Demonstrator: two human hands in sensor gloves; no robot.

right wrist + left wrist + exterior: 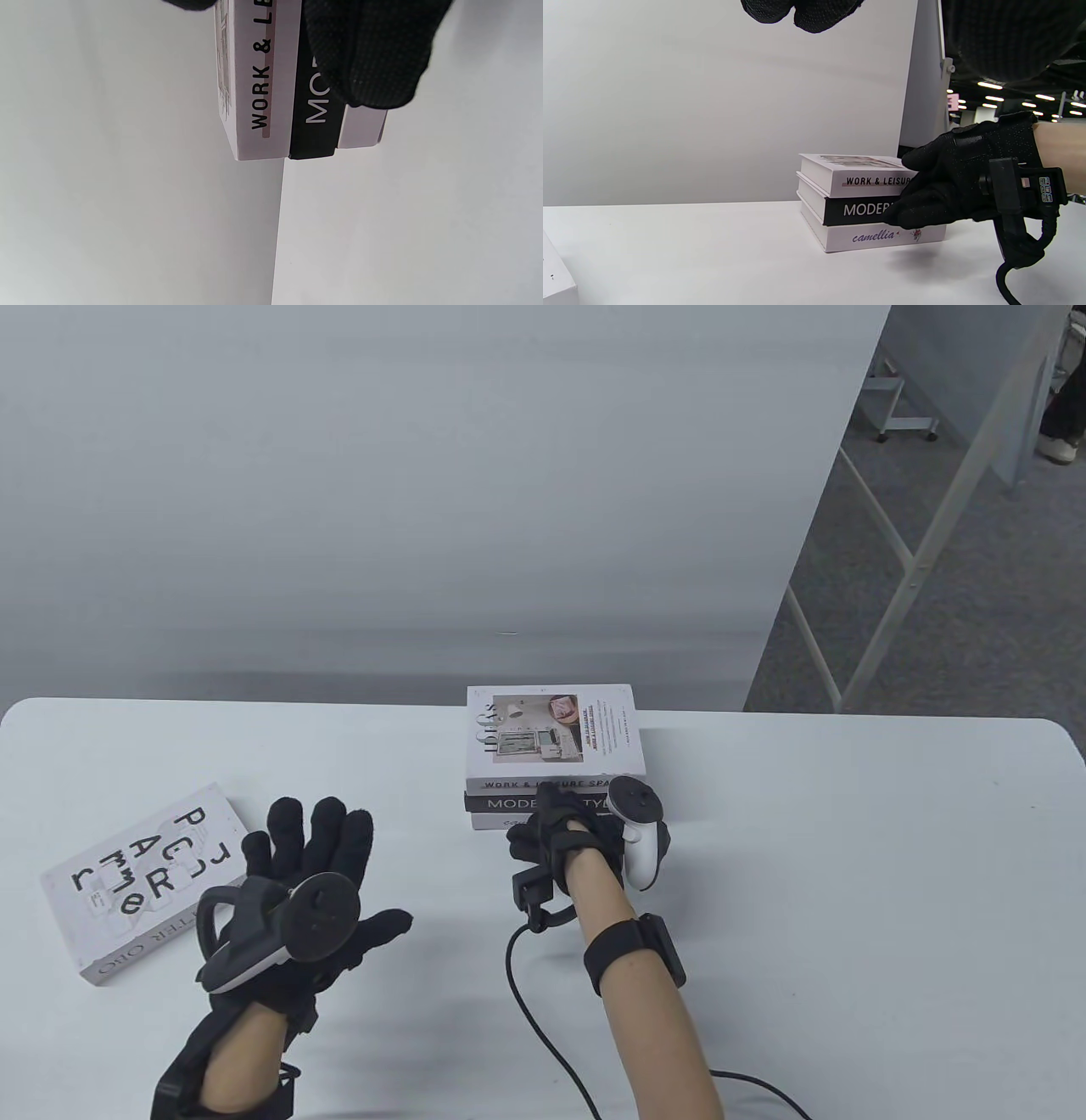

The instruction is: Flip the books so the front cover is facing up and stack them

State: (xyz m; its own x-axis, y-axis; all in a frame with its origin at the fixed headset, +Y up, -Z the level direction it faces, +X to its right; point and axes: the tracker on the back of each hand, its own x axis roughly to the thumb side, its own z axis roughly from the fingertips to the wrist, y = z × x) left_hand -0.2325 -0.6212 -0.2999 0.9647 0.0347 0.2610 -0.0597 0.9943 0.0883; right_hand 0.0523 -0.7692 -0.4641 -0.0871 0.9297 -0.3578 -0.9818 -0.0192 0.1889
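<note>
Right hand point(585, 831) fingers point(916, 212) pressing stack point(551, 755) spines, left hand point(314, 891) fingers spread beside lone book point(144, 882)

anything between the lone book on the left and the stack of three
Only the left hand, hovering open above bare table, seen in the table view. The lone book and stack are apart.
</note>
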